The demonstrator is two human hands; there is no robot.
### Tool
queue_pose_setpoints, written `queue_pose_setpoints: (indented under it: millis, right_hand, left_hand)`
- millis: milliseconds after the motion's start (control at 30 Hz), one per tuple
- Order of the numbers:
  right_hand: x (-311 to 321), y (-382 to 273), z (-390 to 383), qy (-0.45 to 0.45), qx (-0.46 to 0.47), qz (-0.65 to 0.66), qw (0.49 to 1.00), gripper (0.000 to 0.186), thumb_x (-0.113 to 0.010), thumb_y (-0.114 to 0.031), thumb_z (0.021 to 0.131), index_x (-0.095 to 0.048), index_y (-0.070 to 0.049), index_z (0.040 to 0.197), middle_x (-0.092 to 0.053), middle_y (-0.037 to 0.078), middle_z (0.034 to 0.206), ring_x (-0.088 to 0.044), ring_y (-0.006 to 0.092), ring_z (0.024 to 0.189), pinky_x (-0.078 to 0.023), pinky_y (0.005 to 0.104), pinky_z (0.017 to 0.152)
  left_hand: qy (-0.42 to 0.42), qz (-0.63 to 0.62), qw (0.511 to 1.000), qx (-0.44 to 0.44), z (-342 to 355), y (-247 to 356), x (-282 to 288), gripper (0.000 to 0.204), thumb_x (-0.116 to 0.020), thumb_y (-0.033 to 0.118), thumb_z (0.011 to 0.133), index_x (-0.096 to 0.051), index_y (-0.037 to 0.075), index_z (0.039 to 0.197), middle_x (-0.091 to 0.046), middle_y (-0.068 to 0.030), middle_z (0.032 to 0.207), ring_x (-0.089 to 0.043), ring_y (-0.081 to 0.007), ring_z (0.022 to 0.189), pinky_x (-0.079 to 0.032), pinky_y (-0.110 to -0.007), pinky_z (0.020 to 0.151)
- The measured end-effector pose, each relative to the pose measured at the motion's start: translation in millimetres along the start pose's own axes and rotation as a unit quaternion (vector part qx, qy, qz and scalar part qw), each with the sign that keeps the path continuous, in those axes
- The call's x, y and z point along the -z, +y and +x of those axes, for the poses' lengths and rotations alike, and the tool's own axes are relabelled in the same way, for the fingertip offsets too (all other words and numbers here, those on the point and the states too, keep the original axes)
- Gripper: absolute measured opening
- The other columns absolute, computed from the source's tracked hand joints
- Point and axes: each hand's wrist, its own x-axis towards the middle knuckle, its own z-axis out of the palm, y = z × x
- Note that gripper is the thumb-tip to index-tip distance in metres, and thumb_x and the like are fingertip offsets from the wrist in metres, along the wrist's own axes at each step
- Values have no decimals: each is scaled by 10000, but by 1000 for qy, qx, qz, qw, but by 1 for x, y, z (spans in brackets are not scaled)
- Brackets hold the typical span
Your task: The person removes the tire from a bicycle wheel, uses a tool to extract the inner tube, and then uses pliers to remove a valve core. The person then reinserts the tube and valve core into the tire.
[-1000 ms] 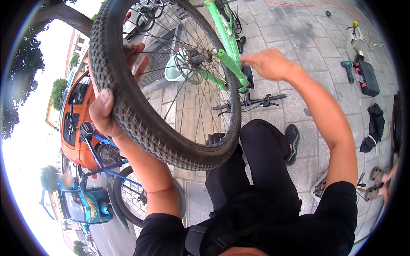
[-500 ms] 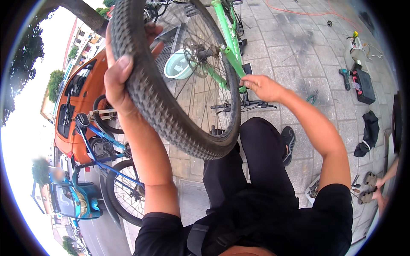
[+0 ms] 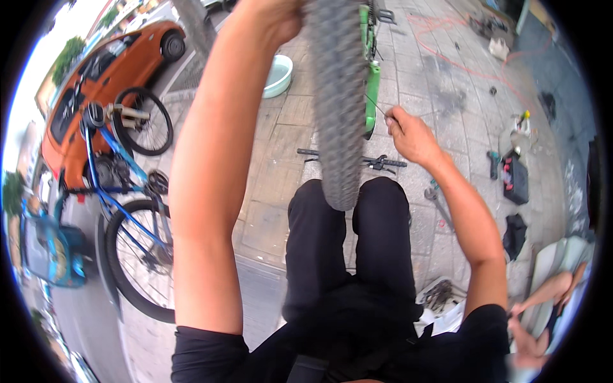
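Observation:
A bicycle wheel with a knobby black tire (image 3: 338,102) stands edge-on before me, its lower end between my knees. My left hand (image 3: 281,20) grips its left side near the top edge of the picture; the fingertips are hidden or cut off. The green bicycle frame (image 3: 372,89) lies just behind the tire and is partly covered by it. To the right of it, my right hand (image 3: 412,135) is closed in a pinch on a thin dark rod or cable (image 3: 377,107) that runs toward the green part. Below, the handlebar (image 3: 383,163) rests near the paving.
A pale green basin (image 3: 279,76) stands at the left. Further left are a blue bicycle (image 3: 118,150) and an orange car (image 3: 105,76). On the right lie a drill (image 3: 492,164), a black toolbox (image 3: 514,180) and a dark cloth (image 3: 514,236). Another person's legs (image 3: 543,297) show at lower right.
The wheel has turned from a slanted side view to edge-on and upright, shifting right. My left hand has moved up with it. My right hand has left the green part and now pinches the thin rod or cable.

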Motion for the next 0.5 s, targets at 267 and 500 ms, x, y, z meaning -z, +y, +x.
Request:
queue_pose_setpoints:
  millis: [267, 500]
  right_hand:
    - [-52, 32, -15, 32, 98, 167, 980, 381, -616, -122, 978, -580, -20, 1343, -664, 136, 1241, -623, 251, 1146, -503, 368, 993]
    - [33, 70, 37, -2, 191, -6, 982, 317, -590, -172, 1009, -604, -46, 1300, -637, 38, 1155, -615, 151, 1035, -521, 310, 909]
  left_hand:
    - [89, 115, 977, -157, -10, 3, 0, 702, -755, 355, 730, -560, -74, 1251, -657, -144, 1091, -616, -224, 982, -495, -372, 881]
    - [61, 94, 977, -179, -39, 15, 14, 902, -762, 358, 714, -400, -160, 1357, -627, -234, 1190, -619, -280, 1066, -495, -387, 956]
